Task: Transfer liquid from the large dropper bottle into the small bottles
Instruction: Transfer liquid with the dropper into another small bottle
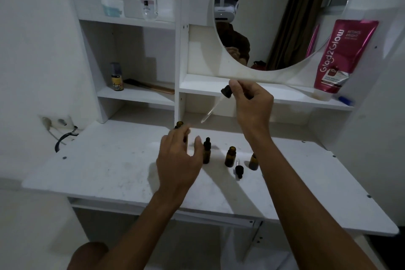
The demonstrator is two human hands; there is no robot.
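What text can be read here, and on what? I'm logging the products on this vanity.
"Glad2Glow": runs up the side of the pink tube standing cap-down on the shelf by the mirror.
"10x": red patch lower on that tube.
Smaller print on the tube: too blurred to read.
Labels on the clear perfume bottle and yellow-labelled bottle: unreadable.
Amber bottles: no labels visible.

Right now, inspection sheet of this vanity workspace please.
Surface: white desk top, smudged and scuffed.
Job's things: large amber bottle uncapped, behind left hand; capped small bottle; open small bottle; third small bottle partly hidden by the right arm; loose dropper cap lying on the desk.
Clutter: pink tube, perfume bottle, jar, small can, comb on shelves.
Grippers: left hand at large bottle, grip unclear; right hand holds glass dropper, tip raised.
Cables: black cable by wall socket.
Surroundings: round mirror, white walls.
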